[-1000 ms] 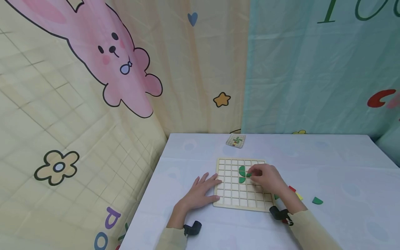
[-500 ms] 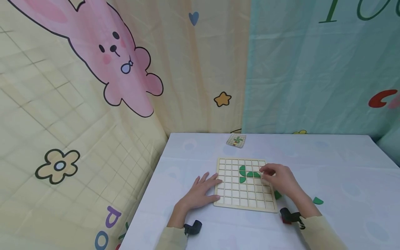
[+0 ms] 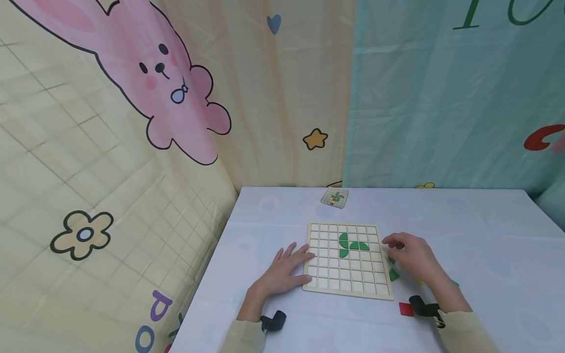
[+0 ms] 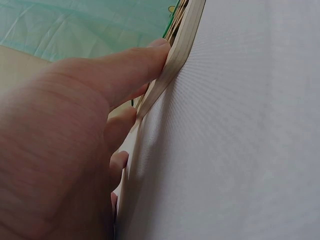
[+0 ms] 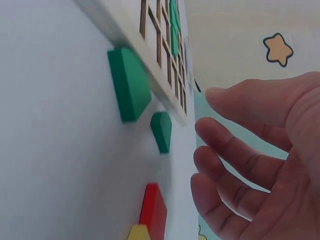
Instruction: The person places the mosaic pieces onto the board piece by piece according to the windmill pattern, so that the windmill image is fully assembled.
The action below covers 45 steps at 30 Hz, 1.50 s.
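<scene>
A light wooden grid board [image 3: 326, 274] lies on the white-covered table, with several green rounded pieces [image 3: 344, 240] set in its upper middle cells. My left hand [image 3: 280, 274] rests at the board's left edge, fingers spread; in the left wrist view its thumb [image 4: 135, 65] touches the rim. Just off the board's right side hovers my right hand [image 3: 414, 256], fingers loosely bent. The right wrist view shows a gap between its thumb and fingers, holding nothing. Below it lie two loose green pieces [image 5: 131, 85], a red piece [image 5: 154, 212] and a yellow piece [image 5: 139, 232].
A small pattern card [image 3: 334, 197] lies beyond the board near the table's back edge. A red square [image 3: 406, 309] sits by the right wrist's camera. Another green piece [image 3: 455, 283] is mostly hidden behind the right forearm. Printed curtains hang behind and to the left.
My right hand has left a green piece in the cell beside the others, then moved right, off the board. The left hand stays in place.
</scene>
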Available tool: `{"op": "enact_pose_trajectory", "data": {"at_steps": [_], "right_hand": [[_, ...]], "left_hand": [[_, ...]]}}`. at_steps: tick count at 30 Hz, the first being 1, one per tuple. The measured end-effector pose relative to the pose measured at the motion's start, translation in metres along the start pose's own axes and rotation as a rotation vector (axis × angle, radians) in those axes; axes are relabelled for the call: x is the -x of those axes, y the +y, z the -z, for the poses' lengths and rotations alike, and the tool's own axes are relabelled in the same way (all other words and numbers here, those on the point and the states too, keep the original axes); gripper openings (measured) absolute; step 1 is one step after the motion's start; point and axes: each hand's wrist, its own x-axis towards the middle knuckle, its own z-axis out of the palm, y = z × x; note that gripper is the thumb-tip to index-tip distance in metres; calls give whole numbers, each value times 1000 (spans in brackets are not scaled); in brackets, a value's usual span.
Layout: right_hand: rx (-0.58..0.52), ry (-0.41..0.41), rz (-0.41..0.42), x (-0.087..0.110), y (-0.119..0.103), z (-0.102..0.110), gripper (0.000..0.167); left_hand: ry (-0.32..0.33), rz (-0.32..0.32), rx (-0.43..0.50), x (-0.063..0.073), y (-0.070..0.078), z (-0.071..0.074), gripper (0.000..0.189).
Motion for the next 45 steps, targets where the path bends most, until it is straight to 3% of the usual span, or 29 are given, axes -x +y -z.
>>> {"op": "enact_pose_trajectory", "data": {"at_steps": [4,18,45], "right_hand": [[16,-33,-30,1,5,3,30],[78,-60,30,0,28,4,34],[73,-61,-34,3,23,1,19]], "left_hand": [[4,1,-3,-1,0,0,60],[7,11,-11,-2,1,-1,60],[12,1,-13,1,3,1,59]]}}
